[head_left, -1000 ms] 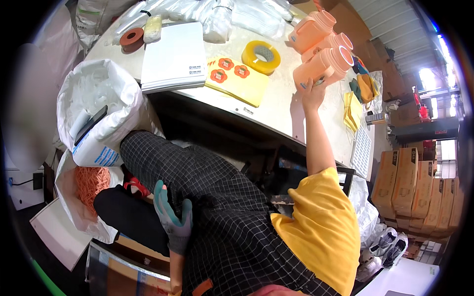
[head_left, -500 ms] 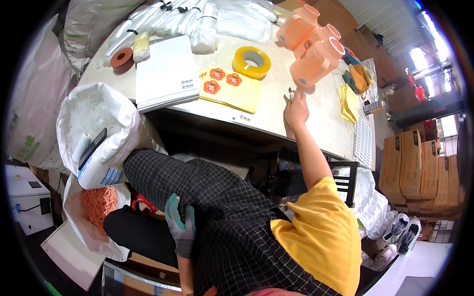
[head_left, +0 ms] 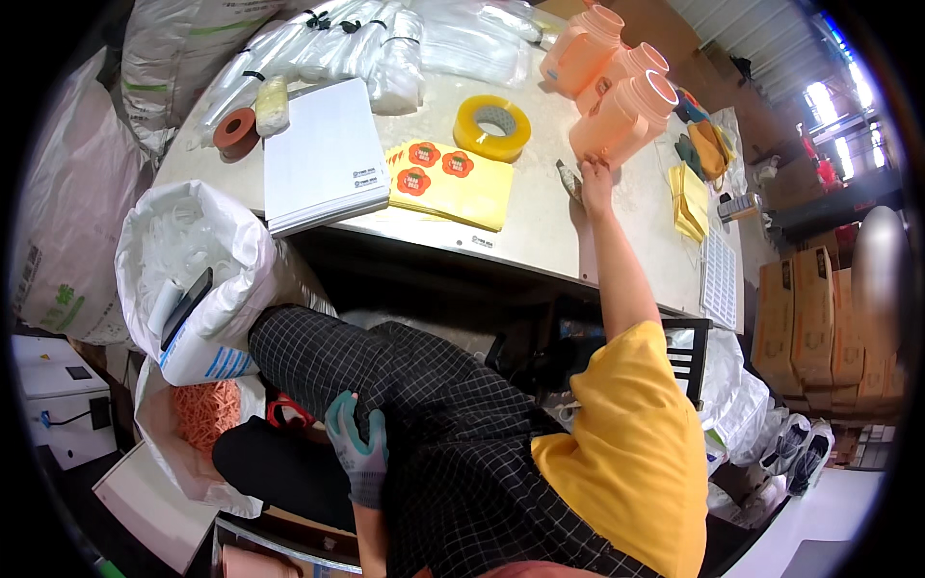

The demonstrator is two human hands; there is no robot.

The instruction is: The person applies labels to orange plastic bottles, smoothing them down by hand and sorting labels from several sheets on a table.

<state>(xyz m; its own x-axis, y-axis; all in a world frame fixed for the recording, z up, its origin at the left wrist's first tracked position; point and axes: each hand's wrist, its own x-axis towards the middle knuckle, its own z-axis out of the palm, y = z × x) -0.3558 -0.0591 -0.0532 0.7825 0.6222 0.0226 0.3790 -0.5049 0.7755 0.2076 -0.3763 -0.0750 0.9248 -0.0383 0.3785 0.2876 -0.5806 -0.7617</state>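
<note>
My bare right hand (head_left: 597,185) is over the table, its fingers bent together against the lower edge of the nearest peach plastic jug (head_left: 620,125). What they pinch, if anything, is hidden. Just left of that hand, a small dark, narrow object (head_left: 569,180) lies on the tabletop, too small to name. Two more peach jugs, one in the middle (head_left: 624,72) and one farther back (head_left: 581,48), stand behind the nearest; all three show open necks. My left hand (head_left: 359,443), in a grey and teal glove, rests on my checked apron with its fingers spread, holding nothing.
Yellow sheets with red flower stickers (head_left: 453,188), a tape roll (head_left: 491,127) and white boards (head_left: 323,144) lie on the table (head_left: 549,236). Behind are clear plastic bags (head_left: 472,48). A white sack (head_left: 251,231) stands left; yellow cloths (head_left: 689,200) lie right.
My right hand has moved slightly up and right to the nearest jug's base. The small dark object, formerly at its fingertips, now lies beside it. My left hand stays put.
</note>
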